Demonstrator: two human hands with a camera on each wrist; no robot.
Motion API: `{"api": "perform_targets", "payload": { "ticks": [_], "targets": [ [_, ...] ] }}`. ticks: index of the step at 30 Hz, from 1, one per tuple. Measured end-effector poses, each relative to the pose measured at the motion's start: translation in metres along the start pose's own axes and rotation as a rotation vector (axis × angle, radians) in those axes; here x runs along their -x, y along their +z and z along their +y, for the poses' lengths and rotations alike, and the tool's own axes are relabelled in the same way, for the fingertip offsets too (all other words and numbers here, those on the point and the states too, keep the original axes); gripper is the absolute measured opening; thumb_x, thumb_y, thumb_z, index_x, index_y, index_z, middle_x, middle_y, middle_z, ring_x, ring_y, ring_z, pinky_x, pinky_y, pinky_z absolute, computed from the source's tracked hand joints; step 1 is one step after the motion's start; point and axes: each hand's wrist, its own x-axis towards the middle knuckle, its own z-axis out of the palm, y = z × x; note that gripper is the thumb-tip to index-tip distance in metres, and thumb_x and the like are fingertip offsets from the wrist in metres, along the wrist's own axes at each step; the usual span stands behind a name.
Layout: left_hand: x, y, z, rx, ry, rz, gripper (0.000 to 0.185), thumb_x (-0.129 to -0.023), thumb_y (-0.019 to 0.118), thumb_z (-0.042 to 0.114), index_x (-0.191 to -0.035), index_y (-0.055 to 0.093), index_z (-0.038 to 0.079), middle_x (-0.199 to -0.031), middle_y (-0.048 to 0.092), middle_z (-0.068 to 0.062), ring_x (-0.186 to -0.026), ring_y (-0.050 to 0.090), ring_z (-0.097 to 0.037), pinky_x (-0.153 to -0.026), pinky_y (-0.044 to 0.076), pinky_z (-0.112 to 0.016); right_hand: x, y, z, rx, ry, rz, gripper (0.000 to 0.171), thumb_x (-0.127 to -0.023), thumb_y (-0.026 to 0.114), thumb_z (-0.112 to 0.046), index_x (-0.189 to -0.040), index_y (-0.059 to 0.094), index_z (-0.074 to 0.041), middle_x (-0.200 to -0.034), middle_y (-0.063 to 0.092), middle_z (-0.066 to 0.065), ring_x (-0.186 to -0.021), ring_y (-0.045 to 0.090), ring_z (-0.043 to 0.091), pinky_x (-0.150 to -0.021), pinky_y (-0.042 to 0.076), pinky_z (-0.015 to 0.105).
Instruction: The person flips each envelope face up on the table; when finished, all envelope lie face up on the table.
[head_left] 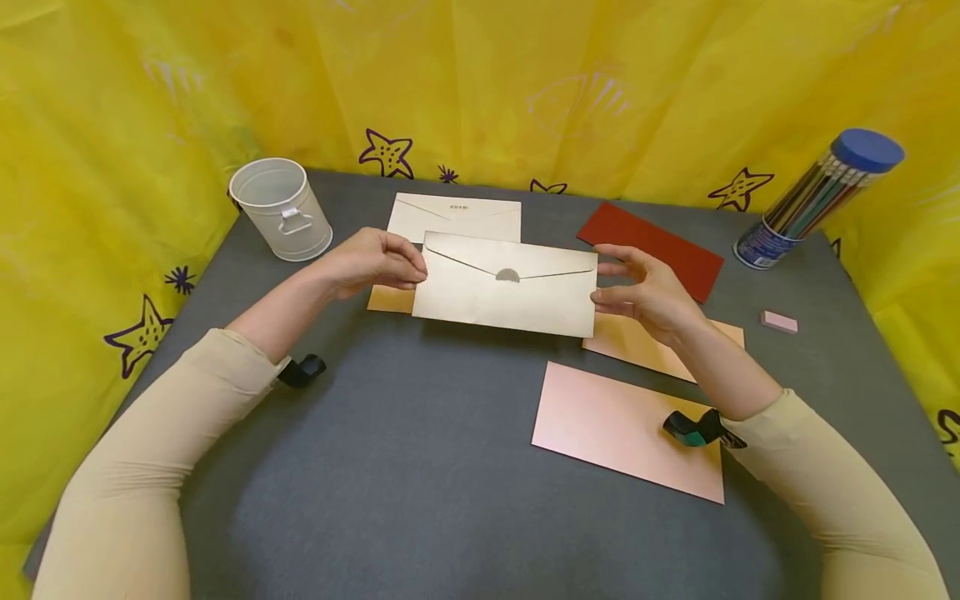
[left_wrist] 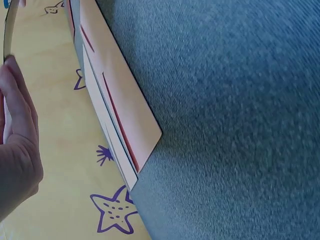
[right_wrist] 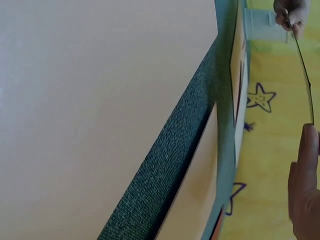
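Observation:
A cream envelope (head_left: 510, 292) with a closed flap and a small round seal is held level just above the grey table mat (head_left: 420, 467). My left hand (head_left: 415, 268) pinches its left short end. My right hand (head_left: 604, 282) holds its right short end between thumb and fingers. In the left wrist view my left hand (left_wrist: 17, 145) shows at the left, with the envelope's thin edge (left_wrist: 6, 35) above it. The right wrist view shows a right fingertip (right_wrist: 305, 185) against the envelope edge (right_wrist: 303, 75), and the left hand (right_wrist: 292, 12) at the far end.
Flat on the mat lie a white envelope (head_left: 455, 217), a tan one (head_left: 388, 298) under the left hand, another tan one (head_left: 648, 343), a pink one (head_left: 615, 425) and a red one (head_left: 656, 248). A white bucket (head_left: 281, 208) stands back left, a pencil tube (head_left: 817, 196) back right, a pink eraser (head_left: 780, 321) nearby.

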Motion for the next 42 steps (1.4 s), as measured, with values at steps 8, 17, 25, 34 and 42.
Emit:
{"api": "perform_targets", "payload": {
  "ticks": [8, 17, 25, 34, 42],
  "targets": [
    [0.002, -0.008, 0.000, -0.111, 0.014, -0.157, 0.073, -0.084, 0.071, -0.003, -0.143, 0.031, 0.012, -0.085, 0.062, -0.004, -0.074, 0.069, -0.018, -0.075, 0.062, -0.038, 0.000, 0.004, -0.001, 0.066, 0.043, -0.054, 0.061, -0.091, 0.067, -0.002, -0.146, 0.042, -0.008, -0.111, 0.056, 0.000, -0.083, 0.068, 0.011, -0.077, 0.061, 0.026],
    [0.000, -0.019, -0.005, -0.213, -0.051, -0.101, 0.038, -0.094, 0.065, 0.014, -0.129, 0.054, 0.005, -0.085, 0.062, -0.002, -0.058, 0.060, -0.010, -0.060, 0.058, -0.024, -0.004, 0.020, 0.002, 0.095, 0.100, -0.163, 0.055, -0.097, 0.055, -0.001, -0.148, 0.036, -0.004, -0.111, 0.056, 0.001, -0.090, 0.065, 0.011, -0.084, 0.060, 0.027],
    [0.008, -0.033, -0.008, -0.292, -0.204, -0.188, 0.034, -0.091, 0.069, 0.016, -0.114, 0.053, -0.001, -0.068, 0.062, -0.001, -0.055, 0.064, -0.008, -0.058, 0.057, -0.021, -0.002, 0.032, 0.008, 0.093, 0.142, -0.346, 0.054, -0.101, 0.050, -0.009, -0.150, 0.029, 0.003, -0.129, 0.050, 0.011, -0.105, 0.064, 0.015, -0.091, 0.057, 0.025],
    [0.013, -0.042, -0.018, -0.334, -0.326, -0.334, 0.018, -0.090, 0.070, 0.009, -0.099, 0.061, -0.003, -0.079, 0.068, -0.001, -0.069, 0.068, -0.007, -0.068, 0.058, -0.018, -0.002, 0.043, 0.017, 0.141, 0.199, -0.506, 0.056, -0.103, 0.045, -0.013, -0.153, 0.024, 0.003, -0.153, 0.035, 0.025, -0.114, 0.064, 0.017, -0.100, 0.054, 0.030],
    [0.016, -0.040, -0.024, -0.363, -0.353, -0.389, 0.014, -0.088, 0.071, 0.006, -0.091, 0.058, 0.001, -0.080, 0.065, -0.004, -0.070, 0.072, -0.012, -0.067, 0.059, -0.020, -0.001, 0.049, 0.025, 0.162, 0.245, -0.555, 0.056, -0.103, 0.045, -0.013, -0.152, 0.023, 0.003, -0.152, 0.035, 0.027, -0.129, 0.057, 0.034, -0.106, 0.051, 0.038]
  ]
}}
